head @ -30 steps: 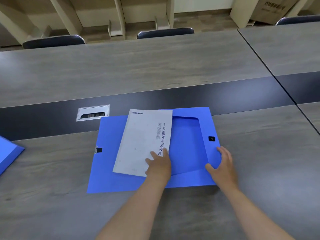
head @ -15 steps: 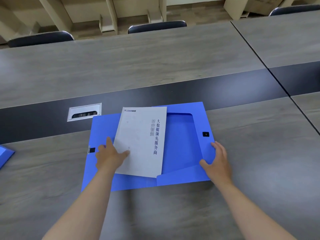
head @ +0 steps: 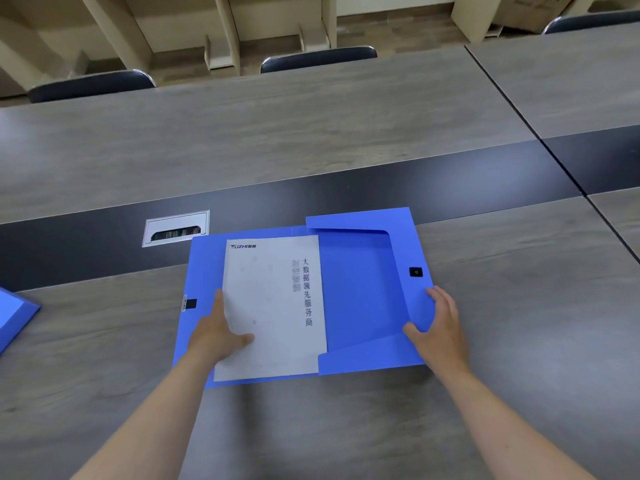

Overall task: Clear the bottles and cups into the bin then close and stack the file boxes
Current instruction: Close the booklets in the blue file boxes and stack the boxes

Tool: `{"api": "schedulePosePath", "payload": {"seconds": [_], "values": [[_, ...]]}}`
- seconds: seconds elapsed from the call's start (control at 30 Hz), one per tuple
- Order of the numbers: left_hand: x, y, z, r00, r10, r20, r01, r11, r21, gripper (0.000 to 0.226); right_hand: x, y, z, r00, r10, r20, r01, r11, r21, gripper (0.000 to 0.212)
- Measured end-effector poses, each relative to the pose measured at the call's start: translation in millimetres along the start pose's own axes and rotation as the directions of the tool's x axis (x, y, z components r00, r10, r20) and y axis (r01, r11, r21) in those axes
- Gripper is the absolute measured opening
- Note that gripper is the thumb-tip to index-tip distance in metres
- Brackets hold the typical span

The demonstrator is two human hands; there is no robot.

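Observation:
A blue file box (head: 360, 299) lies open and flat on the grey table (head: 519, 306) in front of me. A grey booklet (head: 277, 299) with printed characters rests on its left half, roughly square to the box. My left hand (head: 218, 337) grips the booklet's left edge, thumb on top of the cover. My right hand (head: 440, 327) holds the right flap of the box near its lower corner, below the black snap (head: 415, 271). No bottles, cups or bin are in view.
A second blue file box (head: 14, 317) pokes in at the left edge. A metal cable port (head: 176, 227) sits in the table's dark centre strip. Dark chairs (head: 317, 57) stand along the far side. A seam runs down the table at right.
My left hand moved from the booklet's lower right corner to its left edge. The booklet shifted left and straightened. My right hand stayed on the right flap.

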State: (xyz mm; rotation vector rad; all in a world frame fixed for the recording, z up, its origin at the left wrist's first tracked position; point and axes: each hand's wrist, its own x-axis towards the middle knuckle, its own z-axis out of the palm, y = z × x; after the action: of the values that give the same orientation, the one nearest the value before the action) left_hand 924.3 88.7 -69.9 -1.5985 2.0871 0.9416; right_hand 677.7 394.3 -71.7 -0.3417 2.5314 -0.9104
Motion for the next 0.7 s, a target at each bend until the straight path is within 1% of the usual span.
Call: {"api": "schedulePosePath", "payload": {"seconds": [0.2, 0.33, 0.5, 0.57, 0.7], "values": [[-11, 55, 36, 0.986, 0.154, 0.060, -0.153, 0.988, -0.013, 0.123, 0, 0, 0, 1.000, -0.004, 0.004, 0.004, 1.000, -0.012, 0.077], [-17, 98, 60, 0.966, 0.238, 0.105, -0.233, 0.971, -0.057, 0.116, 0, 1, 0, 1.000, 0.002, 0.006, -0.002, 1.000, -0.024, 0.078], [-27, 133, 89, 0.949, 0.289, 0.125, -0.282, 0.957, -0.066, 0.115, 1, 1, 1, 1.000, -0.006, 0.009, 0.006, 1.000, -0.019, 0.078], [-31, 143, 101, 0.948, 0.288, 0.134, -0.281, 0.957, -0.068, 0.115, 1, 2, 0, 1.000, -0.010, 0.007, 0.010, 1.000, -0.019, 0.079], [-30, 145, 107, 0.949, 0.293, 0.114, -0.284, 0.955, -0.089, 0.115, 1, 2, 0, 1.000, -0.011, 0.001, 0.011, 0.999, -0.034, 0.078]]}}
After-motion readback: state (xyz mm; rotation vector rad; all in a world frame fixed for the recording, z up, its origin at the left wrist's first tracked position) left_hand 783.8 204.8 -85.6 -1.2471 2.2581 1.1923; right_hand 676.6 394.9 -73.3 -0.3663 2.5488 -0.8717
